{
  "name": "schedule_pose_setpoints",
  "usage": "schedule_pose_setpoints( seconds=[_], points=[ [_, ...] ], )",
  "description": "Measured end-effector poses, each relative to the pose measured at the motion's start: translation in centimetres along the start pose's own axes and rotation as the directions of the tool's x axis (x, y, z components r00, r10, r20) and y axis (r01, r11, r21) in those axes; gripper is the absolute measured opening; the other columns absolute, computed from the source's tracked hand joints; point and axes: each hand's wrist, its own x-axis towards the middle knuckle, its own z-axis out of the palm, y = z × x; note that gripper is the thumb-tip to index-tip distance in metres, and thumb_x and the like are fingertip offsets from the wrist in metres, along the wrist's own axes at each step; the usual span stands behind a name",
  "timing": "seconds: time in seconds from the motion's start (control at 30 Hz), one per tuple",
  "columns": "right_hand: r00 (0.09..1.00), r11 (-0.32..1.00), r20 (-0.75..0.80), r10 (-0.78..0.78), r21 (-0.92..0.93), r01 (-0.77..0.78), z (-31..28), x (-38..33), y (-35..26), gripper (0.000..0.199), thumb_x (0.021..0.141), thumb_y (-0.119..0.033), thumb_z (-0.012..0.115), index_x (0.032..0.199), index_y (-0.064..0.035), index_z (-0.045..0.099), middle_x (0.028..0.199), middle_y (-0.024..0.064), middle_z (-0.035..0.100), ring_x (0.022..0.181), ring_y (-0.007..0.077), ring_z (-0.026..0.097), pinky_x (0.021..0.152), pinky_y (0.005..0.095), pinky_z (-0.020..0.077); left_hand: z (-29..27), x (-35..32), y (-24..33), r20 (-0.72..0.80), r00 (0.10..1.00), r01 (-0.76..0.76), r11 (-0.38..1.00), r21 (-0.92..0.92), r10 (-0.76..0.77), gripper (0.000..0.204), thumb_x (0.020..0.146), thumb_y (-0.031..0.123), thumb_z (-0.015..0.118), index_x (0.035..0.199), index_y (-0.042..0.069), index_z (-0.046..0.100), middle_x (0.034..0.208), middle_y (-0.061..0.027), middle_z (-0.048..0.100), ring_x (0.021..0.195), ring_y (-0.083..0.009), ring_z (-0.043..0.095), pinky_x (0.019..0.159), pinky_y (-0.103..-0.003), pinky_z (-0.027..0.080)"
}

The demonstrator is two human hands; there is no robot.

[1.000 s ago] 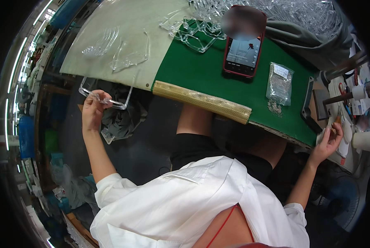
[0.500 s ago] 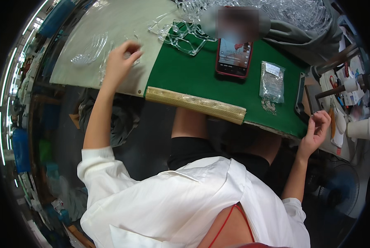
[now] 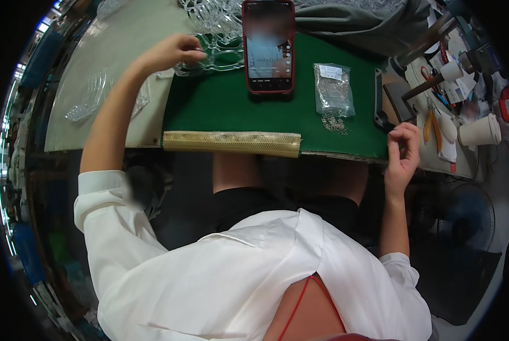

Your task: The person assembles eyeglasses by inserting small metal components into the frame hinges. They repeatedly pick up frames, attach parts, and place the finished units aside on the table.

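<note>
My left hand (image 3: 172,52) reaches far forward to the left end of a heap of clear plastic pieces (image 3: 209,25) and pinches one clear plastic piece (image 3: 193,68) at the back edge of the green mat (image 3: 226,108). My right hand (image 3: 402,152) hovers at the table's front right edge with its fingers loosely curled; whether it holds something small is hidden. A red-cased phone (image 3: 268,45) lies lit on the mat. Beside it is a small clear bag of tiny metal parts (image 3: 334,88), with a few loose parts (image 3: 337,122) spilled below it.
A yellow padded strip (image 3: 232,142) lines the mat's front edge. Clear plastic trays (image 3: 90,96) lie on the pale sheet at left. Grey cloth (image 3: 368,23) lies at the back; paper cups (image 3: 479,131), pliers (image 3: 430,125) and clutter sit at right. A fan (image 3: 464,216) stands below.
My left hand rose from beside the table with a clear tray, set it on the pale sheet, then moved right to the plastic heap. My right hand drew in toward the table's edge.
</note>
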Motion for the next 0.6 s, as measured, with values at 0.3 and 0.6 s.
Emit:
schedule_pose_setpoints(
  seconds=[0.3,0.6],
  points=[
    [0.889,0.976,0.454,0.065,-0.213,0.037,1.7,1.7,-0.7,0.012,0.081,-0.003,0.061,0.092,-0.0027,0.066,0.080,0.0087,0.058,0.074,0.0234,0.056,0.068,0.0301,0.0449,-5.1,-4.9,0.3,-0.433,0.879,-0.196,0.979,0.049,0.198,0.035,0.098,0.035,0.050,0.112,0.005,0.062,0.071,0.0048,0.050,0.052,-0.0002,0.039,0.044,-0.017,0.029],
    [0.866,0.936,0.499,-0.037,-0.285,0.205,1.2,1.2,-0.3,0.019,0.078,-0.003,0.066,0.097,-0.0066,0.066,0.081,0.0059,0.057,0.076,0.0227,0.057,0.066,0.0323,0.0466,0.6,-9.6,6.3,-0.679,0.704,-0.558,0.429,-0.710,-0.209,0.040,0.097,0.035,0.047,0.103,0.000,0.066,0.087,-0.0116,0.063,0.094,-0.0234,0.060,0.100,-0.039,0.038]
  ],
)
